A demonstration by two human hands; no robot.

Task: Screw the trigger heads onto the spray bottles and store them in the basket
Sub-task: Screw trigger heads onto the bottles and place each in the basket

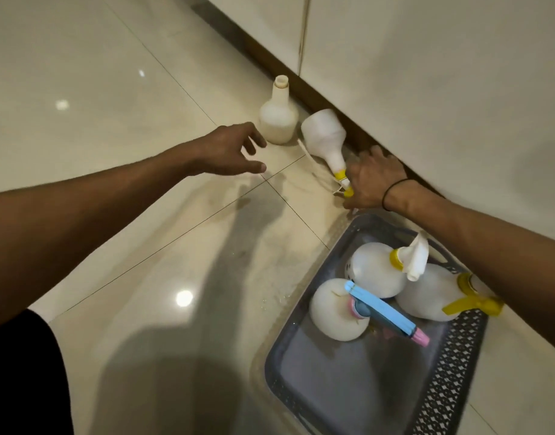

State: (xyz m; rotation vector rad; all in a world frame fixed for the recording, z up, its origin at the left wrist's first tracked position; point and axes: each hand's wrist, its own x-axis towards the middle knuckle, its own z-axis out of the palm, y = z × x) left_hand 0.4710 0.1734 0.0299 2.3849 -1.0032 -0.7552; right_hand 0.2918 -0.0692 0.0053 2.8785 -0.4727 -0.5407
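Spray bottle without a head [277, 117] standing upright on the glossy tiled floor [113, 89], close to the dark skirting board [317, 98], neck open. Just beside it, a second white bottle [324, 136] lying on its side, neck pointing toward the camera, yellow trigger head [343, 180] at its neck. Thin white tube [305, 150] on the floor against this lying bottle; owner of the tube unclear.

Left hand [235, 149] open, fingers spread and apart, reaching toward the base of the upright bottle, very near but apparently not touching. Right hand [375, 180] laid over the trigger head, palm down; impossible to tell whether closed on it or merely resting there.

Grey basket [458, 356] near the lower right, holding three finished bottles: one with a white head, one with a yellow head, one with a blue and pink head.

Likely trouble from here:
- Upright bottle easily tipped by a brushing left fingertip, being light and narrow at the top.
- Lying bottle liable to roll toward the skirting if pulled by the head alone.
- Head possibly cross-threaded or only loosely seated if turned with the bottle unsupported.
- Small droplets on the tiles by the basket, so a slippery grip possible.
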